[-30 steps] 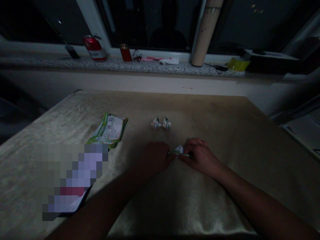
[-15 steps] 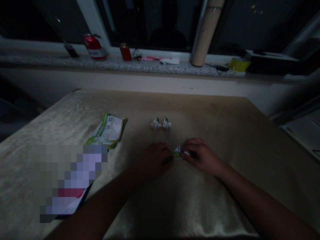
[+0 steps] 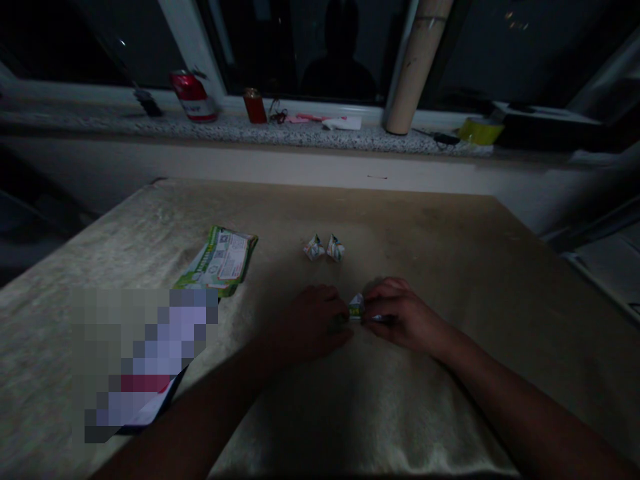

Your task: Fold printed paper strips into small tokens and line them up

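Low over the table, my left hand (image 3: 320, 319) and my right hand (image 3: 397, 310) face each other around a small folded wrapper (image 3: 356, 308). It is white and green with printing, and its ends disappear under the fingers. Both hands are closed, each pinching one side of it. Just beyond them stand two small folded wrapper pieces, a left one (image 3: 315, 248) and a right one (image 3: 335, 248), pointed at the top and set side by side. The dim light hides the details of my left fingertips.
A green and white printed packet (image 3: 230, 257) lies to the left on the cloth-covered table (image 3: 425, 233). Nearer, a flat dark-edged object (image 3: 160, 400) is mostly pixelated. On the windowsill (image 3: 225, 130) stand a red can (image 3: 193, 97), a small red-brown container (image 3: 255, 107) and yellow tape (image 3: 480, 131).
My right fingers have shifted slightly on the wrapper, and my left thumb has moved a little toward the right. Less of the wrapper shows now. The view has shifted slightly.
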Available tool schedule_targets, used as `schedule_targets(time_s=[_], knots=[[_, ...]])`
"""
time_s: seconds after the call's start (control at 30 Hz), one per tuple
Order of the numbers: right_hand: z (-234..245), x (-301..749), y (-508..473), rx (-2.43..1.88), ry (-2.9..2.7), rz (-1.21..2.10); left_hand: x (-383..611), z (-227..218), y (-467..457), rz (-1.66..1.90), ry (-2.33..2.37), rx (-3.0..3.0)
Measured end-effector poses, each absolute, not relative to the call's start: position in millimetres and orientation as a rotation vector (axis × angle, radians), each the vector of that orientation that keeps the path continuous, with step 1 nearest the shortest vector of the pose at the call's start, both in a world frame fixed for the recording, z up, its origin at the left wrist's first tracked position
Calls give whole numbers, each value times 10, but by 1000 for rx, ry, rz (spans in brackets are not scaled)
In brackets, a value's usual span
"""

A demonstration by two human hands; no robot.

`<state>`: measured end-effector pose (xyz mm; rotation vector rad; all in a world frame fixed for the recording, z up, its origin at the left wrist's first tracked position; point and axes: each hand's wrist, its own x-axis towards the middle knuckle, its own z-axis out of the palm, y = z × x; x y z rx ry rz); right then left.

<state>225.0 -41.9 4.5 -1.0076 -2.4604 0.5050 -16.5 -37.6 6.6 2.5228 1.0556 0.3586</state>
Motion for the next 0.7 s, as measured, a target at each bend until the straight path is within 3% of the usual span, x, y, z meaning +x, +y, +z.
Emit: schedule_targets(time_s=[0.2, 0.7], knots=[[103, 2251, -448, -969, -2529, 517, -175, 64, -353, 467, 1030, 2447], [36, 2199, -445, -990, -2463, 469, -181, 48, -345, 357, 1040, 2510]])
